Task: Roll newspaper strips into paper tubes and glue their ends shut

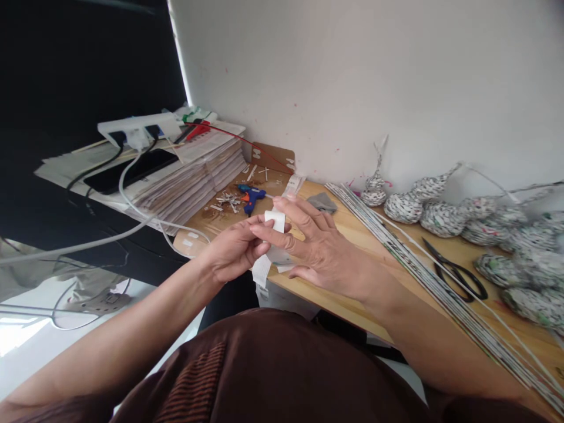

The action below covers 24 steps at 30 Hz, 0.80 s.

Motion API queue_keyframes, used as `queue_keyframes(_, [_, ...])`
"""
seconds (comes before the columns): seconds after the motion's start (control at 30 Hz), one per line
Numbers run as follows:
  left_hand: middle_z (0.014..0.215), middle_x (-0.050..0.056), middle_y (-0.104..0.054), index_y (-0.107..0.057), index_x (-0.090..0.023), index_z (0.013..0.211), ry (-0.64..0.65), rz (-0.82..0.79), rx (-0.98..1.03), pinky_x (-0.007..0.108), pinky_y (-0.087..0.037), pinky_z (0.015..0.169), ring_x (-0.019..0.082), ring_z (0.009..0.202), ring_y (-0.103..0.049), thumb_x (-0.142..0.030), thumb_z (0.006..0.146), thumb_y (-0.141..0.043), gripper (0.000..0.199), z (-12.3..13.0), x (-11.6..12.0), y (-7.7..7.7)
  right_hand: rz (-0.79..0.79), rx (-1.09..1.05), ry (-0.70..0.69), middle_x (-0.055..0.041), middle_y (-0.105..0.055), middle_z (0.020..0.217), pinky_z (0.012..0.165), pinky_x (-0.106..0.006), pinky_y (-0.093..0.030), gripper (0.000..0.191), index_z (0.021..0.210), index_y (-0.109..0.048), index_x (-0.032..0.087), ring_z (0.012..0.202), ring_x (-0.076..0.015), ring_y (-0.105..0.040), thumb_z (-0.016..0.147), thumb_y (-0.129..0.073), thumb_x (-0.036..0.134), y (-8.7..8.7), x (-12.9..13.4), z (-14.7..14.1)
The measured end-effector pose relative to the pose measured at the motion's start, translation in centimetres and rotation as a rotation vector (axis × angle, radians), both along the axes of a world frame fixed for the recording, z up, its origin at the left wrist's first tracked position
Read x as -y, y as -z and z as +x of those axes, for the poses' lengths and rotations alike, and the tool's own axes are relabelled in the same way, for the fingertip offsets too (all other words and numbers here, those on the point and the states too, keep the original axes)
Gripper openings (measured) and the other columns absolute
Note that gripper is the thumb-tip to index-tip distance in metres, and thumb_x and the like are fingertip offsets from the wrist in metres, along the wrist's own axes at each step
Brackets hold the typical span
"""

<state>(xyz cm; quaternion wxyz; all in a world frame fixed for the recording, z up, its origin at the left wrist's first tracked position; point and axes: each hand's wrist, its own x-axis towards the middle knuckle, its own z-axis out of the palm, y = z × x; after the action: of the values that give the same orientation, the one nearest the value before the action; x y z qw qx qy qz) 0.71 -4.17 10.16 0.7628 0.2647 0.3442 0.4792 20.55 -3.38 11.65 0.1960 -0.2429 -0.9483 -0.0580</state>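
A small curled strip of white paper (275, 221) sits between my hands above the table's front edge. My left hand (238, 247) pinches it from the left, with the thumb on its face. My right hand (315, 241) is spread, palm down, its index fingertip close to the strip's lower edge and the other fingers reaching over its upper right side. Beneath the hands lie white paper pieces (261, 269). Just behind them is a blue glue gun (252, 200) with an orange trigger, beside a heap of small white scraps (230, 201).
Stacked papers (194, 182) at left carry a power strip (138, 124), a phone (132, 170) and cables. Right of my hands lie long rolled paper sticks (388, 235), black scissors (456, 273), a grey cloth (322, 202) and several woven paper shapes (443, 217) along the wall.
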Motion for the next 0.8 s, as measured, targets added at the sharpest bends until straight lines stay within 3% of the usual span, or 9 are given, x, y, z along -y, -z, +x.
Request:
queue_keyframes(0.2, [0.091, 0.008, -0.068, -0.065, -0.013, 0.100, 0.062, 0.044, 0.010, 0.010, -0.053, 0.052, 0.013, 0.077, -0.069, -0.014, 0.086, -0.060, 0.016, 0.3, -0.8, 0.7, 0.089, -0.057, 0.023, 0.0008, -0.024, 0.155, 0.111, -0.048, -0.029, 0.057, 0.141, -0.035, 0.046, 0.142, -0.0286, -0.022, 0.094, -0.046, 0.016, 0.9, -0.6, -0.1])
queue_keyframes(0.37, [0.078, 0.003, -0.066, -0.064, -0.013, 0.087, 0.069, -0.018, 0.040, 0.008, -0.050, 0.047, 0.006, 0.057, -0.063, -0.013, 0.085, -0.060, 0.005, 0.9, -1.2, 0.8, 0.054, -0.176, -0.076, -0.0041, -0.039, 0.147, 0.108, -0.047, -0.035, 0.050, 0.135, -0.049, 0.036, 0.135, -0.0270, -0.035, 0.090, -0.050, 0.014, 1.2, -1.7, 0.1])
queue_keyframes(0.53, [0.072, 0.001, -0.061, -0.065, -0.012, 0.085, 0.082, -0.048, 0.022, 0.006, -0.035, 0.031, 0.001, 0.043, -0.051, -0.011, 0.082, -0.062, 0.004, 1.2, -1.4, 0.8, -0.042, -0.273, -0.227, -0.0071, -0.058, 0.126, 0.103, -0.045, -0.042, 0.038, 0.117, -0.064, 0.025, 0.123, -0.0237, -0.047, 0.085, -0.053, 0.008, 1.7, -2.8, 0.4])
queue_keyframes(0.67, [0.065, -0.003, -0.053, -0.063, -0.013, 0.084, 0.078, -0.047, -0.011, 0.006, -0.023, 0.027, -0.001, 0.038, -0.040, -0.015, 0.079, -0.066, 0.007, 1.1, -1.7, 1.4, -0.082, -0.293, -0.225, -0.0081, -0.061, 0.121, 0.100, -0.045, -0.044, 0.036, 0.111, -0.066, 0.023, 0.121, -0.0238, -0.048, 0.082, -0.054, 0.006, 2.2, -3.2, 0.3])
queue_keyframes(0.8, [0.058, -0.006, -0.044, -0.062, -0.015, 0.085, 0.119, -0.030, -0.079, 0.008, -0.018, 0.027, -0.001, 0.036, -0.033, -0.017, 0.078, -0.068, 0.010, 1.2, -1.8, 1.8, -0.116, -0.235, -0.229, -0.0090, -0.057, 0.128, 0.102, -0.047, -0.042, 0.034, 0.106, -0.068, 0.020, 0.125, -0.0265, -0.044, 0.076, -0.056, 0.007, 2.6, -3.2, 0.2])
